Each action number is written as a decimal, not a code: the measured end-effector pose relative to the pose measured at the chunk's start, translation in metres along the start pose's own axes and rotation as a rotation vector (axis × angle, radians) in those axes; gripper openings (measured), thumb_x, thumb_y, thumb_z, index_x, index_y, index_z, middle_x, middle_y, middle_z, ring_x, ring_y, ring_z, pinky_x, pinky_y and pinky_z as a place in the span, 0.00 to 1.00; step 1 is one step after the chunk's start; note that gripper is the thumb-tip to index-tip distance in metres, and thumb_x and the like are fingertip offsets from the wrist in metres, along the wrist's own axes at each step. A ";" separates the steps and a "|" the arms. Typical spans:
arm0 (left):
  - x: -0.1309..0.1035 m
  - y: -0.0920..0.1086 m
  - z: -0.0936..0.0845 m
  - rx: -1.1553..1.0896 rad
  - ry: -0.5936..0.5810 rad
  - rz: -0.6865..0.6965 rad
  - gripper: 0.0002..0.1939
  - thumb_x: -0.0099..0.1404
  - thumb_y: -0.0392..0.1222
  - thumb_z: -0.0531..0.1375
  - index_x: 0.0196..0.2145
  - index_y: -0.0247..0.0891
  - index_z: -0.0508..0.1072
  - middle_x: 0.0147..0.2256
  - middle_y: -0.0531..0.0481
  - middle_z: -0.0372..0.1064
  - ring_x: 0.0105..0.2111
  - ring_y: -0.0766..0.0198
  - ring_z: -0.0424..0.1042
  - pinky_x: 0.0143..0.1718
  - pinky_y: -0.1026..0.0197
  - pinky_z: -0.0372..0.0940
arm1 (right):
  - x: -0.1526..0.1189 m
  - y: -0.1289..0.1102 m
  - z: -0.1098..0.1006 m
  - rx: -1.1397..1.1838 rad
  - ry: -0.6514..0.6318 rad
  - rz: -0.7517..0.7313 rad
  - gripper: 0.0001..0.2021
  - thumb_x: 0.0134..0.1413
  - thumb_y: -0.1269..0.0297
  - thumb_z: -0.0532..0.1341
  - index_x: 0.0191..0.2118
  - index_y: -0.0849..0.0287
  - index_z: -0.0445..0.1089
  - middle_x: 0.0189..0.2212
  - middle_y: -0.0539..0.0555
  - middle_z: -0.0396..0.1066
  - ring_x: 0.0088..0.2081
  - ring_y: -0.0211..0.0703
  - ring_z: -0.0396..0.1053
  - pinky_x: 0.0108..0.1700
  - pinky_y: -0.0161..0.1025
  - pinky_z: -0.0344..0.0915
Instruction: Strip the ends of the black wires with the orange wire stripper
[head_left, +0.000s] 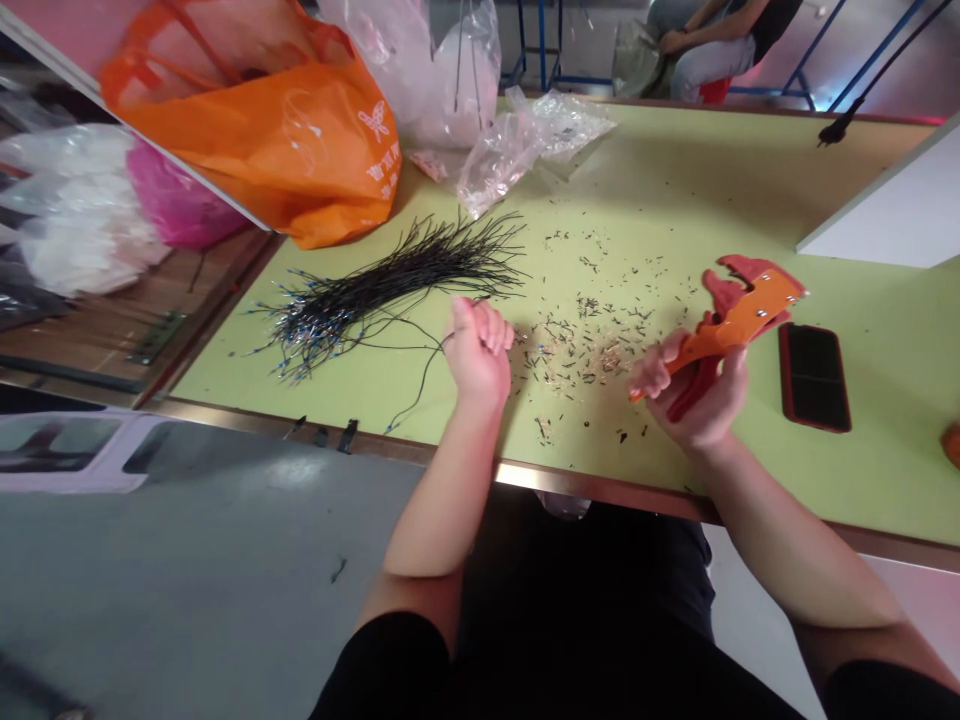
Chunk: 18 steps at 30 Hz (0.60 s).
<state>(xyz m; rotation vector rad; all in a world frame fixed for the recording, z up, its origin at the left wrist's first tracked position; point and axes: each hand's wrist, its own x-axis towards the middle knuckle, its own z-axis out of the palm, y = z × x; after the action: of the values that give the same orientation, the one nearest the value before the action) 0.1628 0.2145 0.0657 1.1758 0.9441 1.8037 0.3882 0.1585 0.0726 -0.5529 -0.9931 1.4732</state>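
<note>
- Left grip (480, 358): I have it curled shut around a thin black wire (425, 382), which trails from the fist down toward the near edge of the bench (720, 190), ending in a blue tip.
- Right grip (699, 392): closed about the handles of the orange-and-red tool (750, 318); its head projects beyond the fingers, toward the phone side.
- Wire bundle (394, 275): on the bench, to the left of my left grip.
- Clippings (589, 340): scattered between both grips (some dark, some coppery).
- Phone (814, 378): flat, right of the right grip.
</note>
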 end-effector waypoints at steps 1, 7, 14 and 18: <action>-0.001 -0.001 0.000 0.039 -0.007 0.021 0.39 0.76 0.78 0.46 0.23 0.43 0.48 0.18 0.60 0.39 0.18 0.69 0.44 0.20 0.59 0.50 | 0.002 -0.004 -0.002 -0.025 0.056 0.036 0.27 0.66 0.29 0.61 0.36 0.51 0.74 0.23 0.48 0.64 0.24 0.43 0.65 0.29 0.43 0.72; -0.032 0.004 0.018 0.423 -0.207 0.255 0.30 0.83 0.60 0.52 0.25 0.42 0.58 0.22 0.55 0.55 0.23 0.67 0.58 0.27 0.57 0.54 | -0.002 0.011 0.005 -0.082 -0.090 0.078 0.27 0.64 0.30 0.63 0.41 0.53 0.76 0.27 0.51 0.71 0.28 0.47 0.72 0.32 0.44 0.72; -0.035 0.001 0.019 0.627 -0.323 0.532 0.21 0.83 0.46 0.52 0.29 0.41 0.61 0.24 0.55 0.59 0.24 0.68 0.56 0.27 0.58 0.50 | -0.010 0.028 0.010 -0.150 -0.084 0.241 0.36 0.54 0.21 0.64 0.44 0.52 0.73 0.30 0.54 0.72 0.37 0.56 0.77 0.37 0.49 0.77; -0.038 -0.004 0.018 0.674 -0.336 0.521 0.21 0.83 0.48 0.52 0.29 0.41 0.62 0.24 0.54 0.60 0.24 0.67 0.57 0.28 0.58 0.51 | -0.009 0.028 0.006 -0.149 -0.108 0.273 0.37 0.55 0.19 0.60 0.45 0.53 0.73 0.31 0.55 0.74 0.34 0.52 0.76 0.38 0.49 0.78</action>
<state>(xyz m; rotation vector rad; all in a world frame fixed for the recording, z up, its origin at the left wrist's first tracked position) 0.1913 0.1856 0.0542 2.2391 1.1507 1.6076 0.3694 0.1506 0.0512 -0.7454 -1.1534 1.6930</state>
